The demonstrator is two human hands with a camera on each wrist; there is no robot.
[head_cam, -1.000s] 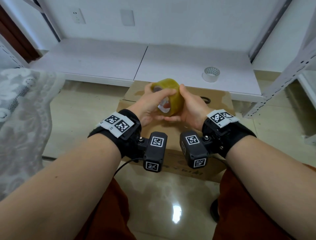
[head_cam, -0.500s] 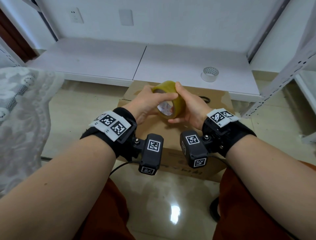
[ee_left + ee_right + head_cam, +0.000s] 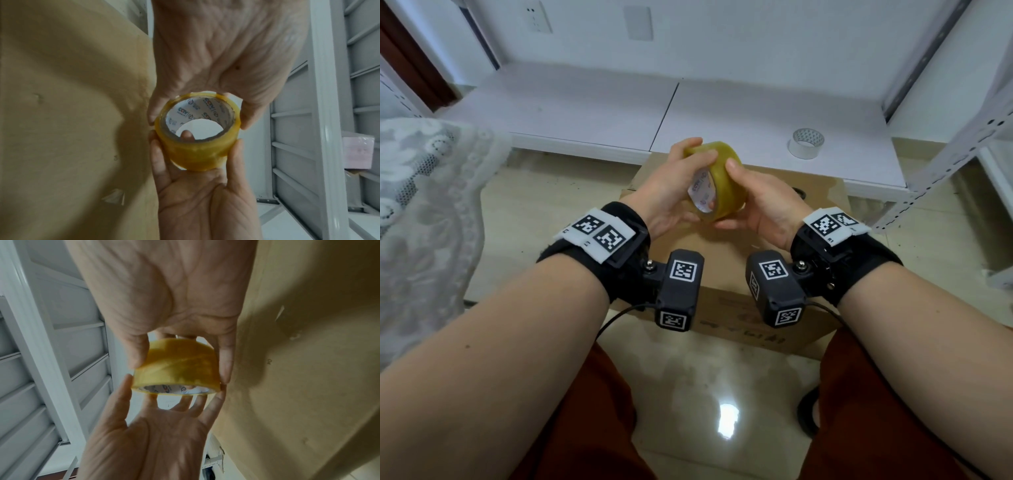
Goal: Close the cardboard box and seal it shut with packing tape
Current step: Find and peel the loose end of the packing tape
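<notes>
The tape roll point(image 3: 717, 181) is gripped by both hands, left hand point(image 3: 671, 192) and right hand point(image 3: 763, 202), above the closed cardboard box point(image 3: 726, 260). The free tape end is probably being searched; next it must be peeled.

Head view looks down, forward over forearms. Wrist views look close along palms from opposite sides; all three share tape roll point(image 3: 717, 181) at frame centre.

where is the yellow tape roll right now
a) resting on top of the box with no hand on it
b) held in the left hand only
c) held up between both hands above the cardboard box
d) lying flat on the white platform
c: the yellow tape roll is gripped by the left hand and the right hand together, raised above the closed cardboard box; the roll lying on the white platform is a different, clear tape roll.
</notes>
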